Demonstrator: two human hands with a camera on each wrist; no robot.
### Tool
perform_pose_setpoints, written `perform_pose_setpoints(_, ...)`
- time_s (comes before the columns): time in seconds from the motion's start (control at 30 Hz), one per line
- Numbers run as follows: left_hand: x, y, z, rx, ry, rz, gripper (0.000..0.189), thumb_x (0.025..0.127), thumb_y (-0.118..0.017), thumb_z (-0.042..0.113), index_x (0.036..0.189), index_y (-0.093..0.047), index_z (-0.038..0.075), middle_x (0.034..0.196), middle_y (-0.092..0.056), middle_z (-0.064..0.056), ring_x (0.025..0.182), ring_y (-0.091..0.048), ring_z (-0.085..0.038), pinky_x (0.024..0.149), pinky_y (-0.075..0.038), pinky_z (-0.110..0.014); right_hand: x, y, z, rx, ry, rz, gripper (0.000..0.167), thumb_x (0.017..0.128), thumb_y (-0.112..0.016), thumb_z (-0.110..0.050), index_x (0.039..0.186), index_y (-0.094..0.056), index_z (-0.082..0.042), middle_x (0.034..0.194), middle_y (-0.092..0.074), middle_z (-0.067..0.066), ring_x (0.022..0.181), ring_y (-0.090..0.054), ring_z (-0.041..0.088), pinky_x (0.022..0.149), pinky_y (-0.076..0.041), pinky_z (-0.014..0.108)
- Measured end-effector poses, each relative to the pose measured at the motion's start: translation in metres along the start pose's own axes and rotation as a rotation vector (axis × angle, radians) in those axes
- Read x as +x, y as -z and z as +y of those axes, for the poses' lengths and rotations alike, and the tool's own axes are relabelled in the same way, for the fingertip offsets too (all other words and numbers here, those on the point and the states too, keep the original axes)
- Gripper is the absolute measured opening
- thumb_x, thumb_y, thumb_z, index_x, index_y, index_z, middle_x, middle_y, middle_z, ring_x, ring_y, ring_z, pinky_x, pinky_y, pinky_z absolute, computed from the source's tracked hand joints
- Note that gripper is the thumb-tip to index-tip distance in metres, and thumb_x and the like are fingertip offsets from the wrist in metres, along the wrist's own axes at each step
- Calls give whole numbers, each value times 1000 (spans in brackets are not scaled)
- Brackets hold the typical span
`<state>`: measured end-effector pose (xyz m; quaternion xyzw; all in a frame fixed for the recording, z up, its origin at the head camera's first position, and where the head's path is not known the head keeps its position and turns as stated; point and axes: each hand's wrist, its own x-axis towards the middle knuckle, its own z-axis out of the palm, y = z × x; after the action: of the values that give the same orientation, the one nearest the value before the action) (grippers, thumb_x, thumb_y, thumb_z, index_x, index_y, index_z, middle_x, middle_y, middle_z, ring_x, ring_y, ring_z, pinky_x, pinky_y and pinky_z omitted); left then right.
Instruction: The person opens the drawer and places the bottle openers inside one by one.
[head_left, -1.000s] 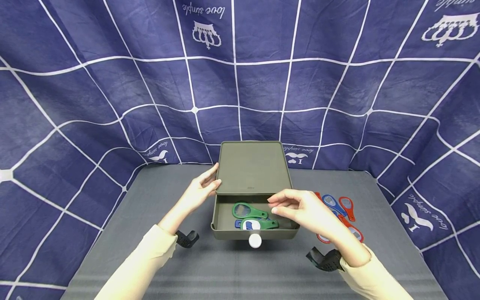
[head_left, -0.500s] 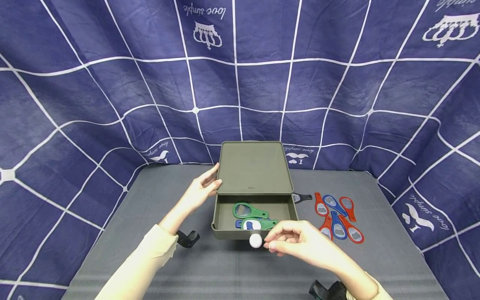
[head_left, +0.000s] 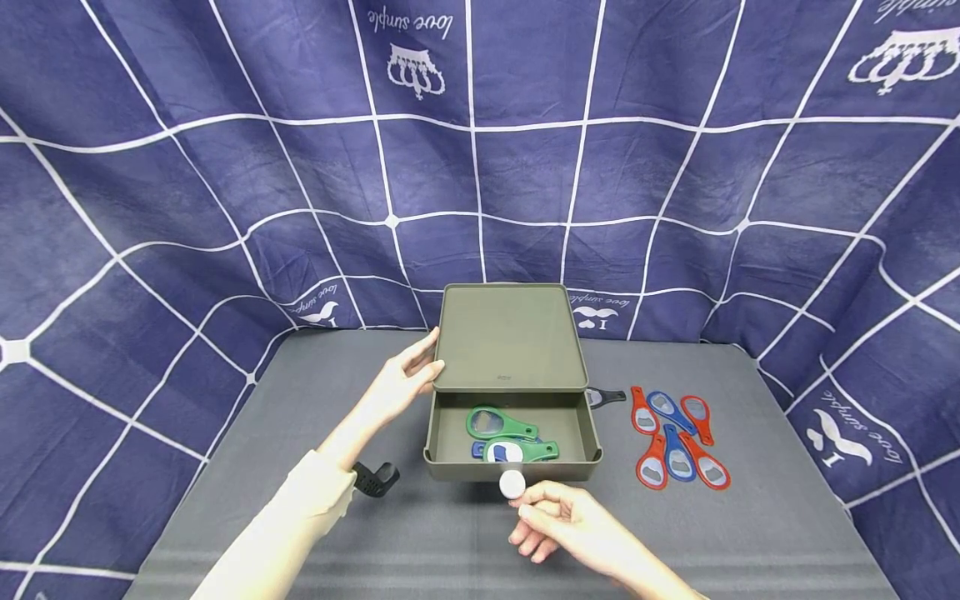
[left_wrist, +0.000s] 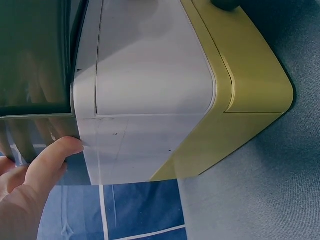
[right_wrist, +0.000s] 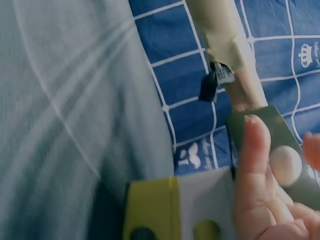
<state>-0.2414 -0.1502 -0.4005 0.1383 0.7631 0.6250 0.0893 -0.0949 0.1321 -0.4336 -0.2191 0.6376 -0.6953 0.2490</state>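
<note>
At nine o'clock on the box (head_left: 512, 333), the left hand (head_left: 392, 385), fingers extended, touches it; at six juts the drawer (head_left: 555, 472); at five, the right hand (head_left: 566, 529), thumb and forefinger parted, hovers by the knob (head_left: 512, 483), contact unclear.

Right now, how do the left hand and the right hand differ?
The left hand touches the side of the box; the right hand is by the white knob on the open drawer, contact unclear. In the head view, the left hand appears higher, the right hand lower. Both are bare.
</note>
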Motion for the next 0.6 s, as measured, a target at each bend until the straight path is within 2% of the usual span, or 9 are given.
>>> perform_pose_setpoints(0.2, 0, 0, 0, 4, -1, -4, 62, 102, -52, 16, 157, -23, 12, 160, -24, -21, 145, -32, -36, 106, -45, -53, 3, -7, 8, 215, -74, 47, 23, 106, -43, -20, 117, -55, -4, 95, -72, 1, 80, -69, 6, 73, -59, 21)
perform_pose_setpoints(0.37, 0, 0, -1, 25, -5, -2, 61, 103, -51, 16, 157, -23, 11, 159, -25, -23, 144, -33, -38, 105, -45, -53, 5, -11, 8, 342, -90, 56, 20, 107, -41, -22, 112, -57, -12, 95, -72, -4, 82, -67, 4, 75, -57, 19)
perform_pose_setpoints(0.6, -1, 1, 0, 25, -5, -6, 61, 103, -51, 16, 157, -23, 11, 159, -24, -23, 143, -34, -39, 106, -45, -54, 7, -14, 7, 448, -120, 76, 17, 106, -44, -21, 111, -57, -13, 93, -70, -7, 80, -64, 2, 75, -55, 16)
